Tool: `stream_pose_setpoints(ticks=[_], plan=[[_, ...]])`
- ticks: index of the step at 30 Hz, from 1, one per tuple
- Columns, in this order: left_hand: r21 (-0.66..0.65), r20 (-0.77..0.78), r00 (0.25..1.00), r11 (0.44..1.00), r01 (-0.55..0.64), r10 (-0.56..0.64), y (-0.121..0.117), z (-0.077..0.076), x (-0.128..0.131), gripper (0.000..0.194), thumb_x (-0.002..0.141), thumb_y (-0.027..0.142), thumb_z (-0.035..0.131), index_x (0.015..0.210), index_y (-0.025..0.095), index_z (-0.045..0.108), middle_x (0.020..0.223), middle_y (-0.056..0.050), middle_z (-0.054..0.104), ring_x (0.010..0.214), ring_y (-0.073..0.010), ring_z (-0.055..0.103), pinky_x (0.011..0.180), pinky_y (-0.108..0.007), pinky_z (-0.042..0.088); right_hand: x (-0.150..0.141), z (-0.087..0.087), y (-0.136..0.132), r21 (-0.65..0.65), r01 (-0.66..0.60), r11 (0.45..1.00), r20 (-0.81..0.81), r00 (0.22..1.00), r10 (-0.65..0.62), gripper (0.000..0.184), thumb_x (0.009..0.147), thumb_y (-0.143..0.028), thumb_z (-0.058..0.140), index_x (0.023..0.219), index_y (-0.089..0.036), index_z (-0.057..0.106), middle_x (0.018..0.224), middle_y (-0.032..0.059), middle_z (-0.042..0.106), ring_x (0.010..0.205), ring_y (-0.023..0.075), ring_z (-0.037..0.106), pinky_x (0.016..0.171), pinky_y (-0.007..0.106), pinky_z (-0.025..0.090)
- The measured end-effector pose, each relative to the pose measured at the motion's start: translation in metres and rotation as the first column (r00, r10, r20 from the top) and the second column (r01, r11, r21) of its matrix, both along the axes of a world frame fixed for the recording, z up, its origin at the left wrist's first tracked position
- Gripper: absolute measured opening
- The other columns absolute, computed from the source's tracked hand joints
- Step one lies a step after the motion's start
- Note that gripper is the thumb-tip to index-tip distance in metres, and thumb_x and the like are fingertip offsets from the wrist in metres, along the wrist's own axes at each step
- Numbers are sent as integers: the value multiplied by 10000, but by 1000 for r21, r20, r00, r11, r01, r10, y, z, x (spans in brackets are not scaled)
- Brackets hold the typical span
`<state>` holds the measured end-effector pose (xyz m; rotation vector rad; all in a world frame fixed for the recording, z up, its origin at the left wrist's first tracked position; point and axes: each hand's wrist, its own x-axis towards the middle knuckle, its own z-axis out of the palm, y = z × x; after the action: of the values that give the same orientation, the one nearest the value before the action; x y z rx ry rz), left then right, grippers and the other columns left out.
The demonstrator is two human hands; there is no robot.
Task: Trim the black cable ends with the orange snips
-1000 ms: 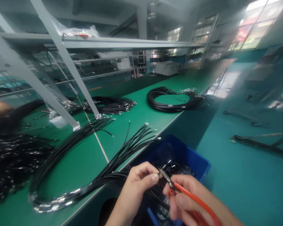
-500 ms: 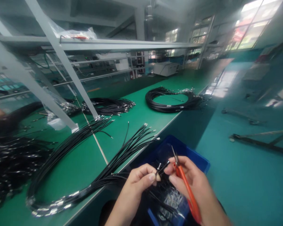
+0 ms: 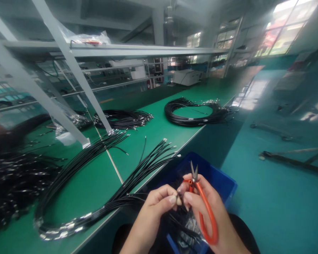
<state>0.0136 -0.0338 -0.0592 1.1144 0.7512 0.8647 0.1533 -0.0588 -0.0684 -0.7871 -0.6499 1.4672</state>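
Note:
My left hand [image 3: 159,203] pinches the end of a black cable over the blue bin; the fingertips hide most of that end. Close beside it, my right hand [image 3: 209,208] holds a pair of scissors [image 3: 208,218] with orange handles against the palm. Their short metal blades point up and stand slightly apart. The thumb and index finger of my right hand are at the cable end by my left fingertips; whether they grip it I cannot tell. A bundle of black cables [image 3: 116,197] with metal ends lies on the green table to the left.
Below my hands stands a blue bin [image 3: 224,180] with clear and dark scraps. On the green table [image 3: 153,130] lie a coiled cable bundle [image 3: 185,121], another bundle [image 3: 124,119] and a dark cable heap [image 3: 18,180]. A white shelf frame [image 3: 76,74] rises from the table. A person's blurred arm shows at far left.
The scissors swung from pointing at my left fingertips to pointing upward in my right hand, and their blades spread. My right fingers moved in to my left fingertips. My left hand stayed nearly still.

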Motion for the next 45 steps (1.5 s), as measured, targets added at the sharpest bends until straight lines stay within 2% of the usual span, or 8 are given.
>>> stream_pose_setpoints(ticks=[7, 17, 22, 26, 31, 35, 41, 45], plan=[[-170, 171, 982, 980, 107, -78, 1, -2, 0, 121, 752, 140, 563, 663, 87, 625, 641, -31, 504, 606, -119, 397, 616, -230, 329, -3, -2, 9, 82, -165, 983, 12, 986, 164, 238, 773, -138, 608, 983, -214, 526, 745, -24, 598, 561, 116, 559, 532, 247, 456], [-221, 235, 970, 969, 111, -58, 6, -7, -5, 124, 776, 151, 548, 695, 85, 615, 632, -17, 468, 600, -111, 396, 622, -225, 329, -9, 7, 3, 68, -99, 993, 24, 995, 98, 308, 718, -155, 671, 982, -235, 534, 788, -27, 615, 634, 136, 603, 618, 274, 479], [35, -104, 994, 999, 30, -26, 6, -10, 2, 152, 808, 227, 534, 708, 137, 604, 648, -20, 558, 632, -138, 500, 650, -237, 387, 8, -5, 1, -70, 176, 982, 150, 975, -164, 365, 699, -227, 735, 1018, -229, 558, 800, -3, 666, 583, 101, 523, 556, 217, 430], [386, -577, 797, 920, 72, 180, 7, -20, 17, 73, 765, 235, 606, 735, 209, 667, 724, -20, 667, 712, -195, 586, 692, -278, 414, 28, -13, 0, -120, 336, 934, 184, 932, -312, 419, 636, -287, 785, 999, -243, 581, 791, 4, 668, 591, 107, 500, 538, 194, 438], [576, -705, 427, 809, -121, 566, 29, -25, -16, 176, 849, 220, 476, 846, 218, 651, 915, -95, 610, 943, -280, 500, 836, -381, 327, 51, -10, -2, -136, 406, 904, 216, 903, -373, 428, 603, -286, 794, 988, -239, 613, 794, 26, 661, 621, 126, 490, 512, 168, 450], [637, -732, 156, 747, -189, 663, 45, -25, -55, 120, 817, 187, 505, 740, 201, 596, 850, -95, 562, 949, -309, 469, 824, -414, 305, 54, -12, -3, -127, 391, 912, 214, 908, -359, 387, 628, -290, 777, 977, -244, 617, 775, 18, 648, 615, 128, 487, 515, 183, 451], [617, -757, 99, 756, -216, 646, 53, -26, -73, 167, 838, 247, 493, 678, 220, 531, 706, -30, 560, 756, -236, 533, 675, -330, 344, 52, -16, -1, -78, 370, 926, 211, 914, -348, 406, 638, -309, 770, 1003, -257, 600, 777, 16, 656, 604, 140, 495, 519, 229, 441], [569, -750, 221, 779, -263, 623, 63, -13, -80, 114, 846, 273, 458, 770, 216, 521, 606, 10, 538, 608, -201, 537, 581, -292, 352, 54, -8, -2, -70, 376, 924, 188, 915, -358, 382, 658, -306, 760, 999, -256, 595, 778, 14, 650, 617, 151, 503, 531, 253, 437]])
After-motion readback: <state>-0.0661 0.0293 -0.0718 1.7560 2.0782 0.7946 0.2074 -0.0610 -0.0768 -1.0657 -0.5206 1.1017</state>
